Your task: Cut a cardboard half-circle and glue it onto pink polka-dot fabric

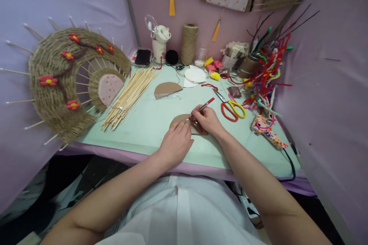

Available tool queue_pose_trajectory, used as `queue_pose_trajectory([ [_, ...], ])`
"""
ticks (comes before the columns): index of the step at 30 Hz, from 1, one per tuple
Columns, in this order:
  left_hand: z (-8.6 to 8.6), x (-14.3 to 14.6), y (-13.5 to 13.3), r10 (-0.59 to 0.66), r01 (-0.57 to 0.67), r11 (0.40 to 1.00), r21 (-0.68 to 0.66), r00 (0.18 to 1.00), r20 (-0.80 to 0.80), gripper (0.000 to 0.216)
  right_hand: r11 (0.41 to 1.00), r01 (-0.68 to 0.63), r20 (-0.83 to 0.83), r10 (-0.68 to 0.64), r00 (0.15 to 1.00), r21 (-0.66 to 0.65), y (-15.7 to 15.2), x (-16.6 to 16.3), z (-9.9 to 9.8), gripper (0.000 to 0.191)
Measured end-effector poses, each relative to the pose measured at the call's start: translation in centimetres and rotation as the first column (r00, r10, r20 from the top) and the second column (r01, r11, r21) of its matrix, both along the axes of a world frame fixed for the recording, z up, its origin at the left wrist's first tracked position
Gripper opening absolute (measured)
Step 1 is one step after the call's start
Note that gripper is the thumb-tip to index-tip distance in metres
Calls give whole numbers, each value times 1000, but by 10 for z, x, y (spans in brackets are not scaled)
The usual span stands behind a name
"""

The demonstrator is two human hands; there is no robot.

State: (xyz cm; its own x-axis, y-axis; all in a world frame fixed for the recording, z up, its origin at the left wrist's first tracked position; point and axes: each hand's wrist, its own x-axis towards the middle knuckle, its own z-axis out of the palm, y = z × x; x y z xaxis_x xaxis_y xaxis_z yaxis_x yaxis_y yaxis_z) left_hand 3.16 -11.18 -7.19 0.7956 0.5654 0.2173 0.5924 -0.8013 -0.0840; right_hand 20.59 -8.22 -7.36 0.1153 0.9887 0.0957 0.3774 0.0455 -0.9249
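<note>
My left hand (176, 141) lies with fingers stretched over a brown cardboard half-disc (180, 118), holding it against the tabletop. In my right hand (209, 120) is a red pen (207, 103), gripped between thumb and fingers, its lower end down at the cardboard. Something clear and shiny rests on the cardboard between the hands; my fingers cover much of it. A second cardboard half-disc (168, 89) sits farther back, to the left. Right of my right hand are scissors (230, 108) with one red and one yellow handle, blades apart.
A bundle of wooden sticks (129, 97) and a twine-woven fan (54, 84) with red flowers occupy the left. Along the back stand a twine spool (189, 44), black yarn (172, 57) and white paper (195, 75). Pipe cleaners (268, 78) and a patterned glue gun (268, 132) are right.
</note>
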Motion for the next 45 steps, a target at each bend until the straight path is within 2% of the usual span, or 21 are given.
queue_pose_trajectory([
  [11,3,0,-1,2,-2,1000,18,1000,-26,48,1000,-10,21,9,1000,12,-1,-1,4,16],
  [18,-1,-1,-1,-5,5,999,46,1000,-2,46,1000,-6,41,6,999,17,-2,-1,4,17],
  [28,0,-1,0,-2,2,999,38,1000,-3,45,1000,-1,-19,1,1000,5,-2,-2,2,16],
  [31,-3,-2,0,-12,10,999,38,998,59,43,999,47,-91,-45,995,25,-3,-1,5,16],
  [35,-9,-6,0,-20,17,1000,14,969,247,36,988,133,-121,-123,985,76,-7,0,11,20],
  [40,-12,-12,-2,-61,64,998,4,926,372,27,984,146,-128,-132,983,107,-10,-1,14,20],
  [45,-8,-13,0,32,29,989,-143,914,404,24,978,149,-116,-133,984,146,-19,1,16,25],
])
